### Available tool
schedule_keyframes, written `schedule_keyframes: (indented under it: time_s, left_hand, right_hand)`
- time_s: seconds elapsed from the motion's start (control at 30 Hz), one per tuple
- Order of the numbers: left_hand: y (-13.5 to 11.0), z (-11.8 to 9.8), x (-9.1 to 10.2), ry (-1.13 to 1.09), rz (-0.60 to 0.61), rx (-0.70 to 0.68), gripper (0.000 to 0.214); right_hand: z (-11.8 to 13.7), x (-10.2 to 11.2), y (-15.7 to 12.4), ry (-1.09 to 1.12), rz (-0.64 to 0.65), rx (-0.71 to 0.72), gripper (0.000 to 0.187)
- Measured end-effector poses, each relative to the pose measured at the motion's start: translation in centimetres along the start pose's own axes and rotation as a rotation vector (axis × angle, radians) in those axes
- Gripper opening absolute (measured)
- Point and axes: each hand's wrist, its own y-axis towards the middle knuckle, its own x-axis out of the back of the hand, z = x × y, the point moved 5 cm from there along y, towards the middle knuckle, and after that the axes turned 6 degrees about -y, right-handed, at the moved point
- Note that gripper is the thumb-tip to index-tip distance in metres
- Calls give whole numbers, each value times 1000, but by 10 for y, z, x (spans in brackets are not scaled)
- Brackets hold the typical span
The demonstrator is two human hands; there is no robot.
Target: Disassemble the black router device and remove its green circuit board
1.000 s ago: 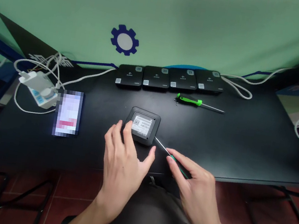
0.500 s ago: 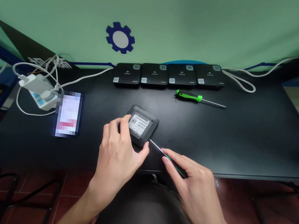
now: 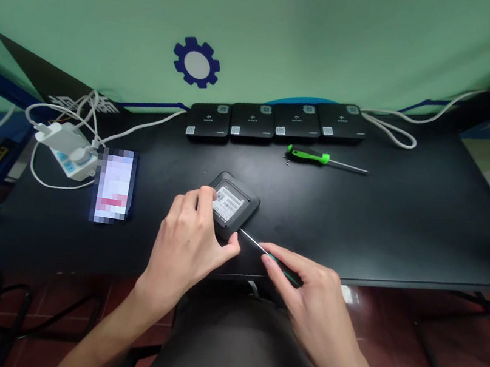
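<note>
The left hand (image 3: 185, 242) curls its fingers around the label-up box (image 3: 233, 205) near the worktop's (image 3: 405, 220) front edge while the right hand (image 3: 311, 297) pinches a thin screwdriver (image 3: 262, 251), tip at the box's near corner, apparently working a screw; next needs steady, square pressure.

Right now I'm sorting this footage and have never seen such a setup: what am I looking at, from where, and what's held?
One camera on a person's head looks down at their bare hands. The left hand steadies a small black square box with a white label on the black table. The right hand holds a thin green-handled screwdriver, its tip at the box's near edge. Behind lie four more black boxes, a second green screwdriver, a phone and a white power strip.
</note>
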Motion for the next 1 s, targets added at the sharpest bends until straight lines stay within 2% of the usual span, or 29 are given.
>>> schedule_keyframes:
  time_s: [0.2, 0.3, 0.47, 0.67, 0.83, 1.0]
  left_hand:
    - [2, 0, 2, 58, 26, -68, 45]
    - [5, 0, 4, 95, 72, -104, 43]
    - [5, 3, 9, 33, 128, -117, 48]
    - [-3, -1, 7, -16, 111, -141, 44]
    - [-5, -2, 4, -2, 107, -151, 42]
    - [-5, -3, 4, 17, 97, -174, 39]
  right_hand:
    - [-12, -24, -12, -9, -145, 82, 36]
    - [-12, -26, -15, -22, -154, 101, 37]
    - [-13, -11, -13, 84, -55, 47, 33]
    - [-19, 14, -23, 52, 13, 8, 30]
    - [-22, 32, -28, 14, -50, -42, 31]
    - [-12, 32, -21, -67, -100, -6, 32]
